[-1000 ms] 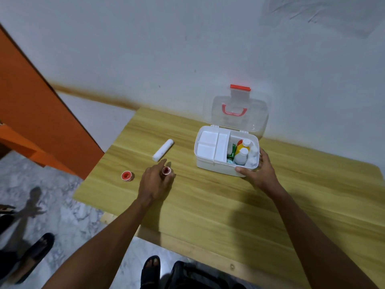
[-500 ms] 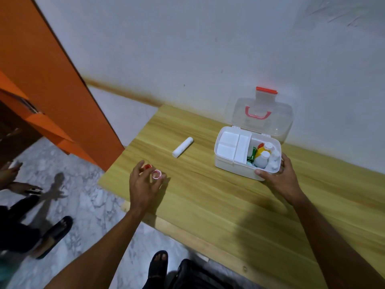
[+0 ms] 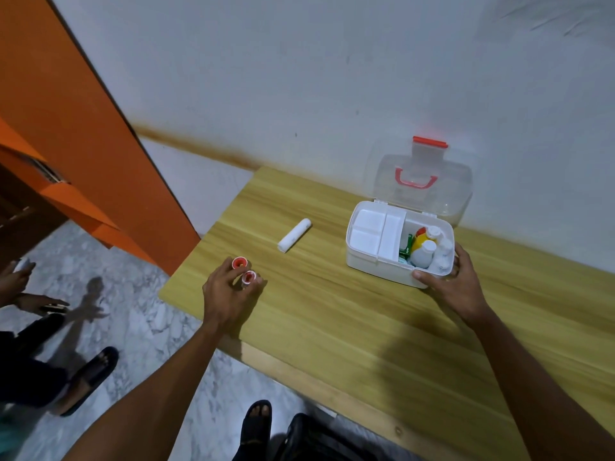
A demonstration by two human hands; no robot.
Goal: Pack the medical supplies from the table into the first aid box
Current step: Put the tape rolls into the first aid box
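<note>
Bottles sit packed in the white plastic first aid box (image 3: 376,261), steadied by the right hand (image 3: 456,284); left hand (image 3: 226,294) pinches two small red-and-white tape rolls (image 3: 244,270); white cylindrical bandage roll (image 3: 294,235) waits farther back.

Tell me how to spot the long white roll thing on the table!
Find the wooden table, then the open first aid box by the wall. Left of it the white bandage roll lies alone, long and plain, unlike the small red-centred tape rolls.

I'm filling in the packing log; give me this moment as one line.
left hand: holding two red-cored tape rolls | right hand: steadying open first aid box | bandage roll: on table, unpacked
</note>
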